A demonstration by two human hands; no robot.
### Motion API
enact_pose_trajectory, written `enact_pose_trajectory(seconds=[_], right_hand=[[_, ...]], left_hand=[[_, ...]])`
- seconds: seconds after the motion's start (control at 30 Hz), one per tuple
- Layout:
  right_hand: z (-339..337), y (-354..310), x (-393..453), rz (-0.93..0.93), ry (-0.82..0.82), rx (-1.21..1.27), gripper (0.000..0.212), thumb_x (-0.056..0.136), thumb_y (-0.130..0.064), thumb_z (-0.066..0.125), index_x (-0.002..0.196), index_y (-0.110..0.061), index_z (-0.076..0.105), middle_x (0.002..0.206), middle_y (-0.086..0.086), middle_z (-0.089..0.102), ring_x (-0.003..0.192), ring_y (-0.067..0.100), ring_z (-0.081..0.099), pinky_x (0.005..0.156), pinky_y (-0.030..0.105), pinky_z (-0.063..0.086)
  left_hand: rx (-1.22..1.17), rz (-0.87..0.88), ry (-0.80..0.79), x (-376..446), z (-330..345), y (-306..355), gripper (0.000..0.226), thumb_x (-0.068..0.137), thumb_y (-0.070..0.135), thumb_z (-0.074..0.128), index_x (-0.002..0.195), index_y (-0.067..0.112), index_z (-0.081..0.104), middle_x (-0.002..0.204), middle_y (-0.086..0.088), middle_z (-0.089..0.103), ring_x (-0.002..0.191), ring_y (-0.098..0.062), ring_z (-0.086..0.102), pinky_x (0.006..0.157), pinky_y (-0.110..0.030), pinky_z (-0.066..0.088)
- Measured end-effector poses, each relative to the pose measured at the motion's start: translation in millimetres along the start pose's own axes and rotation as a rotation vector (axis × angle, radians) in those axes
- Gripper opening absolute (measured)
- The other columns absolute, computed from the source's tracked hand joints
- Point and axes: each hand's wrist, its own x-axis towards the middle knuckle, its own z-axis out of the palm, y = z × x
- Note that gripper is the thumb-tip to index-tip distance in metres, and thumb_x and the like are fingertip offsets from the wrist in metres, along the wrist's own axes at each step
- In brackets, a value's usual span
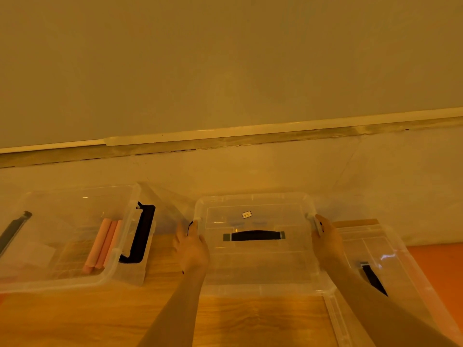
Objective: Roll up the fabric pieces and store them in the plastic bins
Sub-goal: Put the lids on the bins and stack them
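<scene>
A clear plastic bin point(258, 266) with its lid on stands in the middle of the wooden table; the lid carries a black handle point(254, 235). My left hand point(191, 246) grips the bin's left edge at the side clasp. My right hand point(325, 239) grips the right edge at the other clasp. To the left stands an open clear bin point(120, 246) holding three pink fabric rolls point(102, 246) side by side. Its black side handle point(142, 234) sticks out to the right.
A clear lid point(390, 261) with a black handle lies at the right, partly under my right forearm. The wooden table point(250, 321) runs up to a pale wall with a skirting strip point(225, 139). An orange surface point(436, 256) shows at far right.
</scene>
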Motion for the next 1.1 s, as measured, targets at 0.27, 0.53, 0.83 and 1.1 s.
enact_pose_trajectory(seconds=[0.27, 0.53, 0.83, 1.1], right_hand=[[-18, 15, 6, 0.226, -0.046, 0.009, 0.083, 0.083, -0.038, 0.069, 0.148, -0.013, 0.024, 0.150, 0.017, 0.031, 0.133, 0.038, 0.037, 0.100, 0.051, 0.043], [-20, 24, 17, 0.305, -0.178, 0.180, 0.079, 0.085, -0.039, 0.067, 0.147, -0.011, 0.026, 0.146, 0.017, 0.037, 0.131, 0.034, 0.041, 0.099, 0.045, 0.045], [-24, 35, 22, 0.309, -0.231, 0.232, 0.081, 0.083, -0.037, 0.070, 0.145, -0.007, 0.029, 0.134, 0.014, 0.051, 0.113, 0.029, 0.055, 0.085, 0.037, 0.049], [-25, 29, 28, 0.173, -0.215, 0.032, 0.051, 0.082, -0.035, 0.071, 0.123, -0.011, 0.055, 0.116, 0.007, 0.057, 0.104, 0.027, 0.059, 0.088, 0.047, 0.052]], left_hand=[[0.323, 0.435, -0.118, -25, 37, 66, 0.049, 0.102, 0.039, 0.029, 0.149, 0.034, 0.017, 0.160, -0.003, 0.008, 0.147, -0.021, 0.006, 0.117, -0.038, 0.005], [0.342, 0.513, -0.293, -40, 74, 122, 0.049, 0.102, 0.043, 0.025, 0.149, 0.037, 0.014, 0.160, -0.003, 0.000, 0.147, -0.023, -0.004, 0.117, -0.042, -0.002], [0.388, 0.505, -0.288, -43, 94, 132, 0.052, 0.099, 0.051, 0.025, 0.149, 0.041, 0.013, 0.160, -0.002, -0.004, 0.146, -0.027, -0.011, 0.115, -0.046, -0.009], [0.415, 0.508, -0.236, -45, 99, 130, 0.052, 0.098, 0.054, 0.022, 0.148, 0.043, 0.013, 0.160, -0.001, -0.005, 0.146, -0.026, -0.010, 0.115, -0.046, -0.010]])
